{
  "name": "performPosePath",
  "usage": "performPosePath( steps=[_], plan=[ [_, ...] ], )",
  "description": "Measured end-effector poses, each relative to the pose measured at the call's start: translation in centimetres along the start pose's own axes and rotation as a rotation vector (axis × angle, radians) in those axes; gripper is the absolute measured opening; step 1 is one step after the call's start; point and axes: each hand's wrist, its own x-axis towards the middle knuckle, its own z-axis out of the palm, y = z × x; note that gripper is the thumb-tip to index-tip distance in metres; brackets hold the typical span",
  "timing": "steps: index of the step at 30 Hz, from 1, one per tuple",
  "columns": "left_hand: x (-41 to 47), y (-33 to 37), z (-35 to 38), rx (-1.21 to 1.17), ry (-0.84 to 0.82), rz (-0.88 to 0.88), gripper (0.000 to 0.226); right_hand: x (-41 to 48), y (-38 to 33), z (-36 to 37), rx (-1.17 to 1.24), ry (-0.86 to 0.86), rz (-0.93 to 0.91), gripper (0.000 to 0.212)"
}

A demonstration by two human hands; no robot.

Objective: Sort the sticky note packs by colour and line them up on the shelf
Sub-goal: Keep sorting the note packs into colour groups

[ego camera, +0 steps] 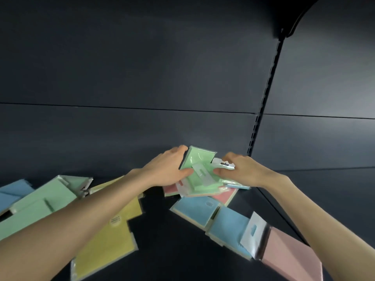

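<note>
Dark shelf [182, 230], hands gripping green packs [199, 161]

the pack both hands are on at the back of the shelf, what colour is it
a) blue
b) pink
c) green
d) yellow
c: the left hand and the right hand both hold a green pack, tilted up above the pink and blue packs beneath it.

Green, blue, yellow, pink packs [199, 161]
</note>
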Motion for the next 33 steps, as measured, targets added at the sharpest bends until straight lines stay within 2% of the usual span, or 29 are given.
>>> performPosePath(
  steps=[4,10,15,19,21,23,28,33],
  plan=[
    [1.6,0.3,1.4,-0.106,0.098,-0.057,0.045,1.3,1.1,0.3,0.055,-0.071,0.005,0.075],
    [2.8,0.9,2.9,-0.120,0.250,-0.102,0.018,2.4,2.4,0.9,0.201,-0.065,-0.005,0.082],
    [2.5,1.2,2.8,-0.178,0.371,-0.120,0.017,3.0,3.1,1.0,0.387,-0.033,0.027,0.081],
    [1.5,2.1,1.9,-0.245,0.466,-0.123,0.022,3.1,3.2,1.3,0.567,0.013,-0.048,0.098],
    [0.7,2.6,1.2,-0.282,0.519,-0.115,0.023,2.4,3.0,1.1,0.639,0.050,-0.089,0.100],
    [-0.3,3.2,0.5,-0.308,0.573,-0.114,0.023,1.9,2.7,0.7,0.695,0.096,-0.144,0.097],
    [-3.4,4.2,-1.2,-0.436,0.685,-0.169,0.026,0.0,0.6,-0.2,0.751,0.212,-0.248,0.065],
    [-8.1,4.0,-2.4,-0.532,0.765,-0.217,0.022,-2.2,-3.3,0.3,0.817,0.228,-0.284,0.057]
  ],
)
